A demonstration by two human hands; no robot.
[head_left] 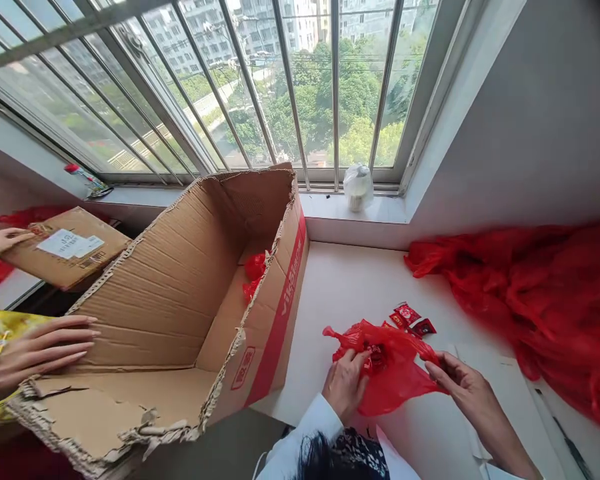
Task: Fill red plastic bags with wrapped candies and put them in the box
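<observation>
My left hand (345, 385) and my right hand (459, 381) both pinch a small red plastic bag (393, 373) low over the white table (350, 293). The left fingers are closed on the bag's bunched left side, near dark red packets showing through the plastic. On the bag's right edge the right fingers are pinched shut. A few small red sachets (409, 318) lie on the table just behind the bag.
A big torn cardboard box (180, 293) lies open to the left with red bags (254, 272) inside. Another person's hands (40, 350) in a yellow sleeve touch its flap and a smaller labelled box (67, 247). A heap of red plastic (540, 300) fills the right. A white wrapped object (359, 187) stands on the barred window's sill.
</observation>
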